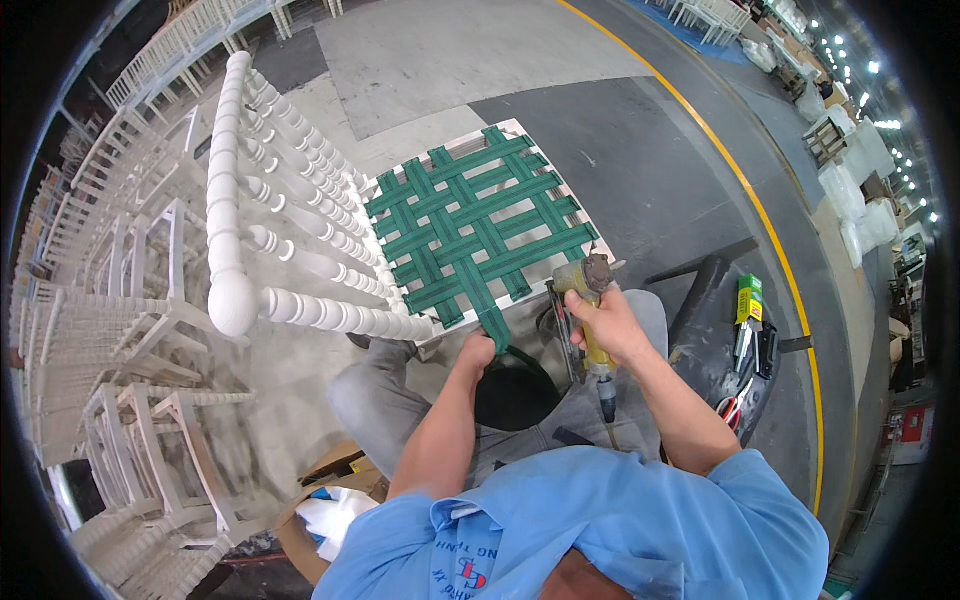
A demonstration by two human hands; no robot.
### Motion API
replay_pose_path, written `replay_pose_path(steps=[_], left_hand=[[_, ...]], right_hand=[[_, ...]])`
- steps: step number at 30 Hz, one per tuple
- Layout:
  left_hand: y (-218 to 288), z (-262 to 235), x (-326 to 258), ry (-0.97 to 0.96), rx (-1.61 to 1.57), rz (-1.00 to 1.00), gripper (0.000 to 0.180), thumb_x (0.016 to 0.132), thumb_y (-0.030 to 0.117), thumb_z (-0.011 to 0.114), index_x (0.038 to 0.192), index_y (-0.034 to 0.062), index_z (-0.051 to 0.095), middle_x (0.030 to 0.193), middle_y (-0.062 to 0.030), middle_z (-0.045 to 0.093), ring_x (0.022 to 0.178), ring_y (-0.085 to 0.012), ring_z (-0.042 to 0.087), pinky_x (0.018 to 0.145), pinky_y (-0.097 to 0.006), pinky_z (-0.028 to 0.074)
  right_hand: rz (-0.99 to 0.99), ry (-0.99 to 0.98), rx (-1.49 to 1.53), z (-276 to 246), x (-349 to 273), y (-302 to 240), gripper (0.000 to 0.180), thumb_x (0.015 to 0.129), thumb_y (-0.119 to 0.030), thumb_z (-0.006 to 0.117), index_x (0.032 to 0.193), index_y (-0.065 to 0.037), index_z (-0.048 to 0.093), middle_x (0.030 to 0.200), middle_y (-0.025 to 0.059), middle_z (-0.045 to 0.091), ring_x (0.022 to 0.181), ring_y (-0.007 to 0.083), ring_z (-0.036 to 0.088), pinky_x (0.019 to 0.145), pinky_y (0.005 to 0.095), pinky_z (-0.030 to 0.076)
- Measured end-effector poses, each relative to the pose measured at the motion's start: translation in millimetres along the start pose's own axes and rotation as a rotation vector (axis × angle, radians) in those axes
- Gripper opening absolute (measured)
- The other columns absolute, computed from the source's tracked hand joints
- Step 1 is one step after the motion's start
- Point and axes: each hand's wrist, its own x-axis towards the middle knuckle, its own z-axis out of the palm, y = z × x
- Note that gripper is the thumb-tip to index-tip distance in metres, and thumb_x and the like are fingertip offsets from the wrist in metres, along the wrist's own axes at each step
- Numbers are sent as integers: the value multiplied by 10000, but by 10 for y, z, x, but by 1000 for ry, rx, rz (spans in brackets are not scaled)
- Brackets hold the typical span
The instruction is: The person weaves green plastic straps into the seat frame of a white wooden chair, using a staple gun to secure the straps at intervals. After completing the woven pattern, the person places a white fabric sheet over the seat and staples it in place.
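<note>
A white chair (232, 190) with turned spindles stands in front of me, its back on the left. Green webbing straps (450, 225) cross over and under each other across its seat frame. At the seat's near edge, my left hand (478, 351) is closed on the end of one green webbing strap (490, 322). My right hand (613, 327) is wrapped around a yellow air staple gun (598, 352), just right of the seat's near corner. The gun's hose end points down toward my lap. A dark round shape (515, 398) lies below my left hand, its kind unclear.
On a black bench (698, 300) at my right lie a green and yellow box (750, 298), red-handled scissors (731, 411) and black tools. White chairs (150, 440) crowd the left side. An open cardboard box (296, 530) sits by my left elbow. A yellow line (745, 180) crosses the floor.
</note>
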Motion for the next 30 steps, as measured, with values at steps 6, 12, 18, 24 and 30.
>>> replay_pose_path(steps=[6,12,18,24,30], left_hand=[[347,51,-891,-369,-294,184,325,963,73,547,1249,-1,682,1073,-115,747,1009,-206,681,959,-309,492],[942,-370,-618,-14,-320,213,284,1050,216,517,1137,0,680,949,-85,756,633,-123,603,527,-263,466],[1016,-397,-159,7,-347,265,380,1060,284,436,1108,26,710,884,-51,752,471,-97,459,429,-262,352],[951,-451,-50,-18,-283,196,307,1037,280,494,994,54,696,649,15,534,488,-109,451,439,-295,346],[958,-438,-91,5,-301,151,285,1039,289,498,960,62,652,686,18,514,511,-101,447,450,-295,350]], right_hand=[[66,20,2,-213,-11,187,318,1018,-303,670,1167,-33,591,912,41,652,546,115,578,470,271,472],[81,-128,-116,222,323,310,412,1001,-350,689,1231,-27,574,897,34,642,539,109,579,449,261,464],[134,-182,-184,451,606,376,438,996,-353,689,1250,-20,559,907,38,651,531,104,577,439,261,469],[181,-168,-289,545,722,383,434,997,-343,688,1265,-27,558,906,40,659,533,108,591,446,271,481],[163,-159,-342,580,745,436,457,996,-345,688,1293,-25,554,842,48,661,534,116,603,456,288,492]])
